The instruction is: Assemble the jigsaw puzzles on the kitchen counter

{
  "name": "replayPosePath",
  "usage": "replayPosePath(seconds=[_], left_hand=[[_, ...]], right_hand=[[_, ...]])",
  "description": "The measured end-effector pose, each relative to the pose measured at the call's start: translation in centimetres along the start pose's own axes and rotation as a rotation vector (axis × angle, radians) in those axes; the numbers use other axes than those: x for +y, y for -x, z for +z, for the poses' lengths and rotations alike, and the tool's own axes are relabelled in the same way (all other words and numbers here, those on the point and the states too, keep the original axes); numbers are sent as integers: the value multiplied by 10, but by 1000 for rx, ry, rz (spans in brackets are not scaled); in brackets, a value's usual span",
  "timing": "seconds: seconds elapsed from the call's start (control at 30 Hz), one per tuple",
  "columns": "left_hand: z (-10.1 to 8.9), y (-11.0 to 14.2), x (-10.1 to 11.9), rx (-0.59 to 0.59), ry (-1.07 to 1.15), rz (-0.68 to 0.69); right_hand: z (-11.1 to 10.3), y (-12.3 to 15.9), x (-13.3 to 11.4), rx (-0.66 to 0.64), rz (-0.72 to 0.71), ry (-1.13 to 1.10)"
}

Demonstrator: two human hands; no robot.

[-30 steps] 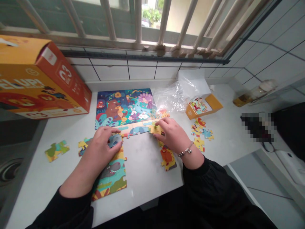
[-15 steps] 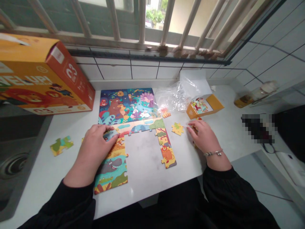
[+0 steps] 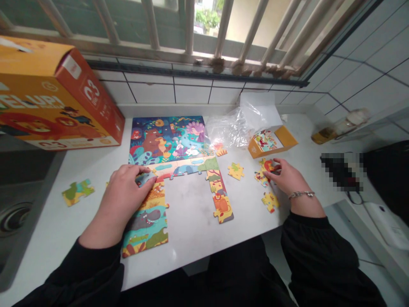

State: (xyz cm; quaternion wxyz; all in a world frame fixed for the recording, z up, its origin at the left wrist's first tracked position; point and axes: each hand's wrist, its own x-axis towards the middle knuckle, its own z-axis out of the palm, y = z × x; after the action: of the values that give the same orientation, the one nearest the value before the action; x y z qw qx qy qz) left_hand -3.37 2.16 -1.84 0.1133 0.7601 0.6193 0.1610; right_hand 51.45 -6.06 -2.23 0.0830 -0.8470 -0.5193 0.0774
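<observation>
My left hand (image 3: pixel 124 192) rests at the inner corner of the jigsaw puzzle (image 3: pixel 169 140), its fingers shut on a blue-grey puzzle piece (image 3: pixel 145 179). Below that hand, a column of joined pieces (image 3: pixel 145 226) runs toward me. A shorter column (image 3: pixel 220 198) stands to the right. My right hand (image 3: pixel 286 179) is over a loose cluster at the right, with fingertips on a red and yellow puzzle piece (image 3: pixel 269 166). Nearby lie a yellow piece (image 3: pixel 270 201) and a yellow-green piece (image 3: pixel 235 171).
A large orange puzzle box (image 3: pixel 54 98) lies at the left, beyond a loose piece (image 3: pixel 78 192). A small open box (image 3: pixel 266 143) and a plastic bag (image 3: pixel 228 128) stand at the back. A steel sink (image 3: pixel 15 217) lies left of the white counter (image 3: pixel 191 238).
My right hand has moved away from the puzzle to the loose pieces at the right and onto the red piece. My left hand stays in place with its piece.
</observation>
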Motion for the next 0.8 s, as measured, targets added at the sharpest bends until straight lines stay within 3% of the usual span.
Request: replayPosePath(seconds=[0.23, 0.33, 0.43, 0.6, 0.7, 0.8], left_hand=[[-5, 0, 5, -22, -1, -13], [-5, -1, 5, -32, -6, -13], [-5, -1, 5, -41, -21, -6], [-5, -1, 6, -42, -42, -6], [-5, -2, 5, -37, -41, 8], [-4, -2, 4, -27, -37, 15]], right_hand=[[-3, 8, 7, 46, -50, -41], [-5, 16, 7, 52, -2, -161], [-10, 23, 1, -55, -17, -368], [-19, 35, -23, -353, -143, -670], [-21, 42, -32, -414, -216, -626], [-27, 54, -24, -265, -294, -372]])
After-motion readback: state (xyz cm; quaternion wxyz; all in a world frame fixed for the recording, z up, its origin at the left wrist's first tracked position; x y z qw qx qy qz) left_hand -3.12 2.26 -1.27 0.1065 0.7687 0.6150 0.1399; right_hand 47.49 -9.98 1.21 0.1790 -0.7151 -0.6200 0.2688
